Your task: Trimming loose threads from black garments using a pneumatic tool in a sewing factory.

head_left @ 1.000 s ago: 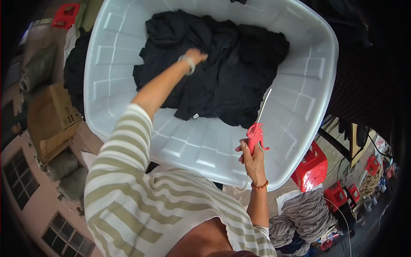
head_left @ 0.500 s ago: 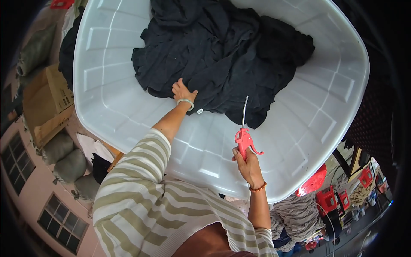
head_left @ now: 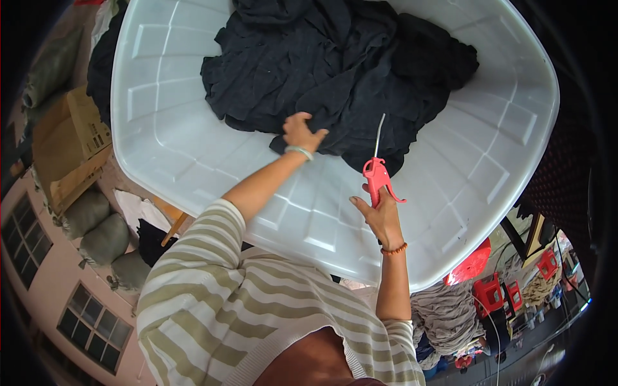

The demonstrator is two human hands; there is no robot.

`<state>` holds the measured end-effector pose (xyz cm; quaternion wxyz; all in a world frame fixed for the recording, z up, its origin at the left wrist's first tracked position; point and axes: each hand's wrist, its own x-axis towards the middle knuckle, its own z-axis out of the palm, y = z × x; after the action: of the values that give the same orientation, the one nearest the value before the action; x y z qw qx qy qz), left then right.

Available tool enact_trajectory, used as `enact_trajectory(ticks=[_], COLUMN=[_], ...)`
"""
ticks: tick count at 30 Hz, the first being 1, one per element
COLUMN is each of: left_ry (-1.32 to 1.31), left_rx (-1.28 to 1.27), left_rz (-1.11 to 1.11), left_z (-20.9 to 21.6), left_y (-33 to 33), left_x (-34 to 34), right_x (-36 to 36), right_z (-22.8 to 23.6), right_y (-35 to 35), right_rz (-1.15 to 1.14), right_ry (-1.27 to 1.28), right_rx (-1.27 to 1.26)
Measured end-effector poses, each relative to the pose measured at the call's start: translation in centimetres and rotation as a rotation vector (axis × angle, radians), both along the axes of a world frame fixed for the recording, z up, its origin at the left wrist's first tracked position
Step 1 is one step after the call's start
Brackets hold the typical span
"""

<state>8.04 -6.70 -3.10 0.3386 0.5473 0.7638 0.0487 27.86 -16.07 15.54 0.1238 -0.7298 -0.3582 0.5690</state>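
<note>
A heap of black clothes point(head_left: 335, 71) fills the far part of a large white plastic tub point(head_left: 174, 128). My left hand point(head_left: 301, 134) rests at the near edge of the cloth, fingers spread, slightly blurred, gripping nothing that I can see. A pale bangle circles that wrist. In my right hand point(head_left: 385, 222) is a red air blow gun point(head_left: 376, 175), its thin metal nozzle pointing away over the black cloth. The thumb sticks out to the left while the other fingers wrap the handle, partly hidden. The gun's trigger lever faces right.
Left of the tub stand an open cardboard box point(head_left: 67, 145) and several stuffed green-grey sacks point(head_left: 106, 238). On the right lie a pile of grey cloth point(head_left: 445, 321) and red plastic containers point(head_left: 490, 293). A white cord point(head_left: 496, 341) hangs at the lower right.
My left hand has moved right and slightly farther along the cloth's edge. The right hand has carried the blow gun farther forward, its thumb now lifted outward. The small white tag no longer shows.
</note>
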Motion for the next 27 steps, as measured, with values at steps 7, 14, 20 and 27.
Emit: enact_trajectory(ticks=[7,14,20,27], left_ry=[0.097,-1.238,-1.681,-0.977], left_rx=[-0.552,-0.493,-1.038,-0.101], left_rz=[-0.426,-0.267,0.057,-0.69], left_z=[-8.2,7.1,16.4,16.3], left_y=[0.2,-2.0,-3.0,-3.1], left_x=[-9.2,4.7,4.8,2.2], right_x=[0.0,-2.5,0.1,-1.6], right_z=[0.1,1.2,2.7,16.3], right_y=[0.0,0.9,2.0,4.4], right_rz=[0.026,0.061,-0.199,-0.585], right_ry=[-0.036,-0.191,-0.285,0.279], right_rx=[-0.108,0.082,0.308,0.257])
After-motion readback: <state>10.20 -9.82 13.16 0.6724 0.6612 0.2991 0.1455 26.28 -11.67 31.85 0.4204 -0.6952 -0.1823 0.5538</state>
